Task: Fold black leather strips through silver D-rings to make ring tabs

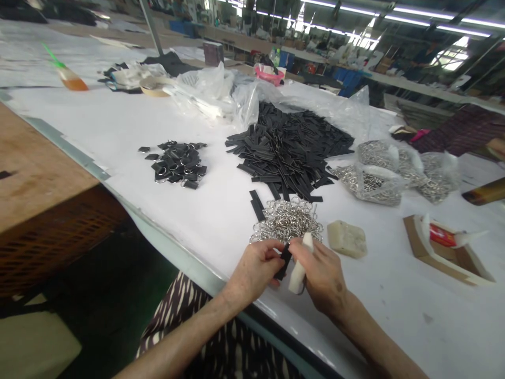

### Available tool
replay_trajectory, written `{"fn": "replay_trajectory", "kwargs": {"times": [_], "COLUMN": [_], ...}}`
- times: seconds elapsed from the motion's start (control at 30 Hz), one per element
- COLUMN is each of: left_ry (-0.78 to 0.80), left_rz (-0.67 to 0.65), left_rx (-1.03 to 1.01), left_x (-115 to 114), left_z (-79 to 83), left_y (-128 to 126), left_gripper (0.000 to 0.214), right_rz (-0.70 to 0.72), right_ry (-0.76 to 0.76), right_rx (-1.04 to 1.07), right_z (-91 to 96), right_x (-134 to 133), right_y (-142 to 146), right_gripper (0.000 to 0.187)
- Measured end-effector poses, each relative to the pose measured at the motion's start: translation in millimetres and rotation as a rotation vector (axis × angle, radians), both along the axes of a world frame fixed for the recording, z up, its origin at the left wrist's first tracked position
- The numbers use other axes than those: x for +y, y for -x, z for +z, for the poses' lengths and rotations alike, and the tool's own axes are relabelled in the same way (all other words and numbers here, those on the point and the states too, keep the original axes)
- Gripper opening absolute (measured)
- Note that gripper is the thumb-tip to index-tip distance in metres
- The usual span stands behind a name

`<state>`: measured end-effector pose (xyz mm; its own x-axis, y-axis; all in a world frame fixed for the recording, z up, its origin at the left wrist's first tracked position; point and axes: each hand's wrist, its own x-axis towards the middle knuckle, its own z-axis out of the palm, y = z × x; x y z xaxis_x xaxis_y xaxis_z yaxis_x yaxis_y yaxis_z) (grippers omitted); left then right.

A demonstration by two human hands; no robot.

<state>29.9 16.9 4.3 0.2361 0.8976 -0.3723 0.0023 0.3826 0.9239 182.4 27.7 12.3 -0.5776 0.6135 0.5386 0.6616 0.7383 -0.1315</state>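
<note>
Near the table's front edge, my left hand point(258, 266) pinches a short black strip point(283, 262), which slants between my two hands. My right hand point(322, 271) is closed around a thick whitish stick-like tool point(299, 271); its exact kind is unclear. The fingertips of that hand meet the strip's upper end. Just beyond my fingers lies a heap of silvery metal rings point(290, 218). Farther back spreads a large pile of loose black strips point(288, 145). To the left sits a smaller pile of black strips looped on rings point(179, 163).
Plastic bags of metal rings point(371, 176) stand at the right. Closer in are a pale yellowish block point(347, 238) and an open cardboard box point(422, 247). Crumpled clear plastic point(216, 92) lies at the back, and an orange-filled bottle point(73, 80) at the far left.
</note>
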Motion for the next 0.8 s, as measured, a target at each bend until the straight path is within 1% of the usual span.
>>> {"fn": "replay_trajectory", "kwargs": {"times": [0.07, 0.13, 0.23, 0.3, 0.43, 0.53, 0.6, 0.7, 0.77, 0.8], "left_ry": [-0.032, -0.073, -0.135, -0.161, -0.207, -0.212, -0.184, -0.11, -0.042, -0.007], "left_rz": [-0.003, -0.021, -0.051, -0.054, -0.058, -0.052, -0.041, -0.018, 0.024, 0.051], "left_rx": [0.034, 0.082, 0.123, 0.108, 0.124, 0.144, 0.106, -0.016, -0.1, -0.139], "left_x": [-1, -1, -3, -5, -7, -7, -6, -4, -3, -3], "left_z": [-0.1, -0.4, -1.6, -1.9, 0.4, 0.6, -1.4, -4.1, -3.2, -1.8], "left_y": [2, 5, 8, 7, 6, 6, 5, 3, 2, 2], "left_gripper": [0.038, 0.046, 0.05, 0.049, 0.047, 0.047, 0.048, 0.046, 0.044, 0.042], "right_rz": [0.074, 0.114, 0.131, 0.135, 0.12, 0.125, 0.115, 0.045, -0.023, -0.055], "right_ry": [-0.149, -0.255, -0.312, -0.275, -0.138, -0.112, -0.068, 0.084, 0.193, 0.243], "right_rx": [0.011, -0.003, -0.027, 0.007, 0.094, 0.108, 0.112, 0.161, 0.255, 0.32], "right_z": [0.2, 1.8, 3.7, 2.3, -6.6, -11.9, -13.1, -13.2, -13.2, -13.0], "right_x": [2, 3, 4, 3, 4, 5, 5, 2, 0, 0], "right_y": [-1, -1, 0, 0, -5, -9, -8, -5, -4, -3], "right_gripper": [0.018, 0.018, 0.019, 0.021, 0.027, 0.027, 0.021, 0.011, 0.009, 0.011]}}
